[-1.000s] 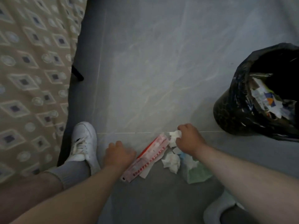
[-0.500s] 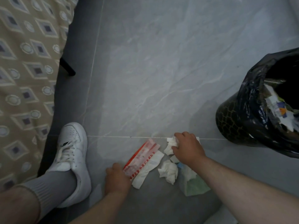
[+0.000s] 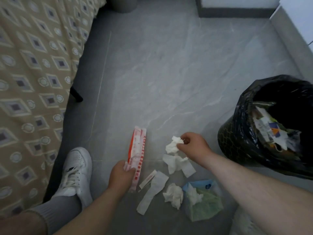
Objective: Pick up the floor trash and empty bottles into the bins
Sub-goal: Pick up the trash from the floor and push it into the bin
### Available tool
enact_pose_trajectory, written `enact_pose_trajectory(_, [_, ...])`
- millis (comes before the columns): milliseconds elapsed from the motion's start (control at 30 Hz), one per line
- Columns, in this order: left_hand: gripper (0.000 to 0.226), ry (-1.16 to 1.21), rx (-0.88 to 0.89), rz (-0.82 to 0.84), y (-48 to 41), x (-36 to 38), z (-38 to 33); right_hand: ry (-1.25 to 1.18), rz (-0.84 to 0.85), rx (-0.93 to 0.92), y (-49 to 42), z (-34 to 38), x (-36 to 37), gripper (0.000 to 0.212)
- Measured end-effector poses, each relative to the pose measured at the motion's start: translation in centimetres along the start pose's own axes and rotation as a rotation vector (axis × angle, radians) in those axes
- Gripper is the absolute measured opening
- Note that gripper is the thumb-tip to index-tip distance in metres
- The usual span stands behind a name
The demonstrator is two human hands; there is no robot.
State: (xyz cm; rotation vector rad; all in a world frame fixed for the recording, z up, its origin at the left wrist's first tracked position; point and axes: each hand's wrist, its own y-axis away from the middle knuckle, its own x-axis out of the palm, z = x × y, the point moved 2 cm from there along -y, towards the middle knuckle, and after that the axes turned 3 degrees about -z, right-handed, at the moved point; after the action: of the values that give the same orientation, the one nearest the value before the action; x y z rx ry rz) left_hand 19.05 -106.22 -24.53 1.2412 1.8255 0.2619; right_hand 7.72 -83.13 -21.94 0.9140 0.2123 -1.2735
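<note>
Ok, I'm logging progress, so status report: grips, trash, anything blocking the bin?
Left grip holds the red-and-white wrapper. Right grip pinches a crumpled tissue. Loose tissues and green bag on the floor. Nothing between right grip and black-lined bin.

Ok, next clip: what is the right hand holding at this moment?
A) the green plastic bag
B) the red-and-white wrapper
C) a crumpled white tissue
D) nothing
C: the right hand pinches a crumpled white tissue just above the floor, while the left hand grips the red-and-white wrapper.
</note>
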Motion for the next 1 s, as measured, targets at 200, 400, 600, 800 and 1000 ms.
enact_pose_trajectory(200, [0.005,0.177,0.204,-0.008,3.1,-1.4,-11.8,-0.139,-0.047,-0.107,1.5,6.8,-9.9,0.014])
enact_pose_trajectory(400, [0.004,0.357,0.345,0.124,10.2,0.8,-23.3,-0.27,-0.187,-0.188,6.7,9.3,-22.8,0.012])
enact_pose_trajectory(600, [0.015,0.373,0.368,0.314,16.8,9.0,-30.2,-0.452,-0.451,-0.022,8.8,1.1,-31.3,0.006])
enact_pose_trajectory(800, [0.013,0.184,0.28,0.353,18.8,18.1,-31.8,-0.59,-0.507,0.115,7.6,-5.3,-33.2,0.007])
enact_pose_trajectory(1000, [0.017,-0.158,0.261,0.359,19.3,22.1,-31.1,-0.531,-0.508,0.213,6.5,-7.7,-32.6,0.021])
